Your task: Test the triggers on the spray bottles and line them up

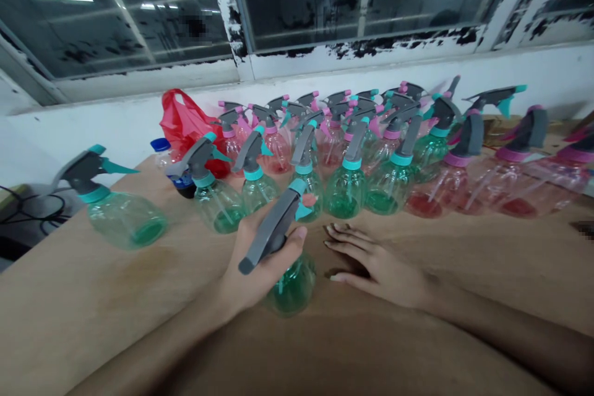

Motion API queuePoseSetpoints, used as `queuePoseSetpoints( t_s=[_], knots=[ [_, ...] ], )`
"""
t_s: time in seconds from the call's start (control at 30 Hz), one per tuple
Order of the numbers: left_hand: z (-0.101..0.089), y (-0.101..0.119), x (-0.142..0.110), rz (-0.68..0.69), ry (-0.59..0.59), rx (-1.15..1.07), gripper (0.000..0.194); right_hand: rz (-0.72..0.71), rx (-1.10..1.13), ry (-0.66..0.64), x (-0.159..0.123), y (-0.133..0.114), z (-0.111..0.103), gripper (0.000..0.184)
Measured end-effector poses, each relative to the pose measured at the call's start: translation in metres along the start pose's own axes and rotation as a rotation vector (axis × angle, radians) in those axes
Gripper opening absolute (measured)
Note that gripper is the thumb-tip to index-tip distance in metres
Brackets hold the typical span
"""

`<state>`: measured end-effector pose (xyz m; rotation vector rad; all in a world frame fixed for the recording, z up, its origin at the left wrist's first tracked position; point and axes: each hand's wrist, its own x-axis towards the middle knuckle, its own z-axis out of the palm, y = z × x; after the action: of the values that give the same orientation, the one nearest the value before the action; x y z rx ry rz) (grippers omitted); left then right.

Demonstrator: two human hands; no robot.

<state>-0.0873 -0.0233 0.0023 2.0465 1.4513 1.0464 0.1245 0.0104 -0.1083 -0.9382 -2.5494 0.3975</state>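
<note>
My left hand is wrapped round the neck of a green spray bottle, just below its grey trigger head with a teal nozzle. This bottle stands in front of the others, and its neck is hidden by my fingers. To its right, my right hand lies on the wooden table with its fingers stretched out and nothing in them. Beyond my hands is a row of green spray bottles with teal collars. Pink spray bottles with pink collars continue that row to the right.
Another green spray bottle stands apart at the left. Behind the row are several more pink and green bottles, a red plastic bag and a drink bottle with a blue cap. Black cables lie beyond the left edge. Windows line the wall.
</note>
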Motion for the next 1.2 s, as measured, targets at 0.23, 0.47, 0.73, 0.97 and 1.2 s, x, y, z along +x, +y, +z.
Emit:
queuePoseSetpoints(
  t_s=[0.23, 0.47, 0.73, 0.97, 1.2],
  knots=[
    [-0.001, 0.000, -0.005, -0.022, 0.060, 0.147, 0.019, -0.003, 0.015, 0.015, 0.000, 0.000, 0.001, 0.054],
    [-0.008, -0.006, -0.020, -0.045, -0.117, 0.146, 0.047, -0.006, -0.015, 0.009, 0.000, -0.003, -0.002, 0.053],
    [-0.013, -0.014, -0.056, -0.088, -0.125, 0.088, 0.047, -0.001, -0.044, 0.010, 0.001, -0.006, -0.003, 0.048],
    [-0.027, -0.021, -0.074, -0.078, -0.032, 0.073, 0.043, 0.030, -0.137, -0.016, 0.019, -0.027, -0.006, 0.042],
    [-0.073, -0.064, -0.101, 0.003, 0.153, 0.260, 0.040, 0.028, -0.107, 0.057, 0.066, -0.079, -0.025, 0.032]
  ],
)
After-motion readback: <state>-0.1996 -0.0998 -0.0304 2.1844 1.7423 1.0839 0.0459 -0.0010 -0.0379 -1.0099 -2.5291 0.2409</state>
